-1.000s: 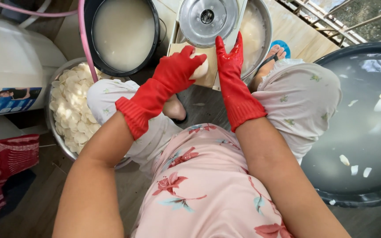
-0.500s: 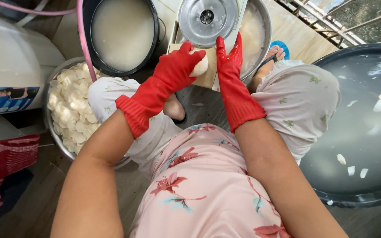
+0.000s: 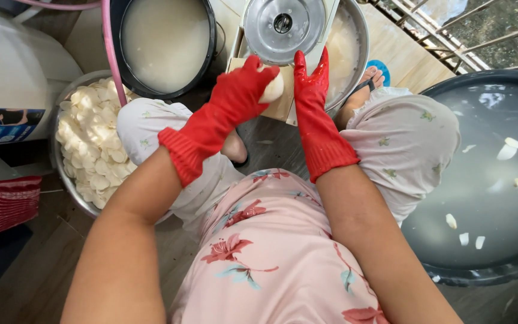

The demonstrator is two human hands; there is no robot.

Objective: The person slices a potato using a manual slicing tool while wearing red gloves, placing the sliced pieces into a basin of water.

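Little has moved since the earlier frames: the left hand (image 3: pixel 244 90) in its red rubber glove has stayed pressed against the slicer, and the pale piece in it has been kept at the same spot while the view has shifted slightly.

To the right, a large dark round tub of cloudy water (image 3: pixel 487 180) is seen, with a few white slices floating in it. At the left, a wide metal bowl heaped with white slices (image 3: pixel 91 150) is set on the floor, and above it a dark round pot of whitish liquid (image 3: pixel 166 42) is placed, with a pink hose (image 3: pixel 110 45) running past its rim. Between the knees, a round metal slicer disc on a wooden board (image 3: pixel 283 24) is mounted over a metal basin (image 3: pixel 352 48).

Both forearms are stretched forward from the lap, converging at the slicer. The left hand is curled, its fingers closed around a small pale rounded root piece (image 3: pixel 272 90), which is held just below the disc and above the wooden board. The right hand (image 3: pixel 310 81), also gloved in red, is held flat and upright, fingers extended together, its palm set against the side of the pale piece; nothing is gripped by it.
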